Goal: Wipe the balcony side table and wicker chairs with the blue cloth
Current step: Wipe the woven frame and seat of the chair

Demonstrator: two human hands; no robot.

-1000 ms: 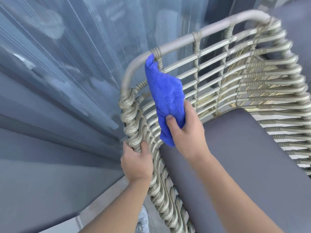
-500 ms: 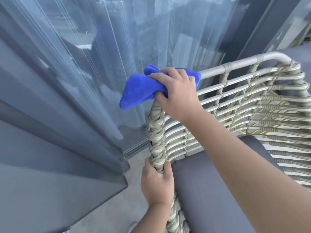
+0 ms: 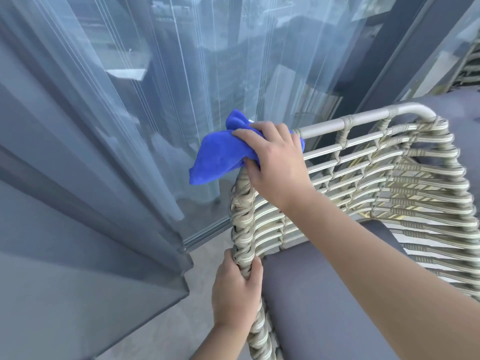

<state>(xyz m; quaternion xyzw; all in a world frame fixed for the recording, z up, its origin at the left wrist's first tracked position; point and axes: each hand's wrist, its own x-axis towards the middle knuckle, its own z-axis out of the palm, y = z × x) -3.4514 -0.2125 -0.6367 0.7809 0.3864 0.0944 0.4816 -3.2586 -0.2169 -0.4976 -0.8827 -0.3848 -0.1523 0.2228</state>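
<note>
At the far left a grey panel (image 3: 78, 281) slants down toward the near edge, and beyond it sheer curtain folds (image 3: 161, 105) hang behind a tall glass pane, with a strip of pale floor (image 3: 166, 323) at its foot. Just right of the floor strip, the left hand (image 3: 235, 292) grips the near part of the braided front edge of the wicker chair (image 3: 363, 178), fingers and thumb curled round the woven rope. Farther along that same edge, at the far left corner of the chair back, the blue cloth (image 3: 223, 154) is bunched over the top of the frame; its loose end hangs out to the left, off the chair and in front of the glass. The right hand (image 3: 275, 162) lies on top of the cloth and holds it against the corner, fingers spread over the fabric and the thumb tucked beneath it. From under this hand the smooth metal top rail (image 3: 363, 120) runs right to a rounded far corner, with horizontal wicker strands filling the back and the right side below it. A grey seat cushion (image 3: 324, 294) fills the chair, near and to the right, with the right forearm crossing above it. At the far right edge part of another wicker piece (image 3: 470, 71) shows, too cropped to identify.
</note>
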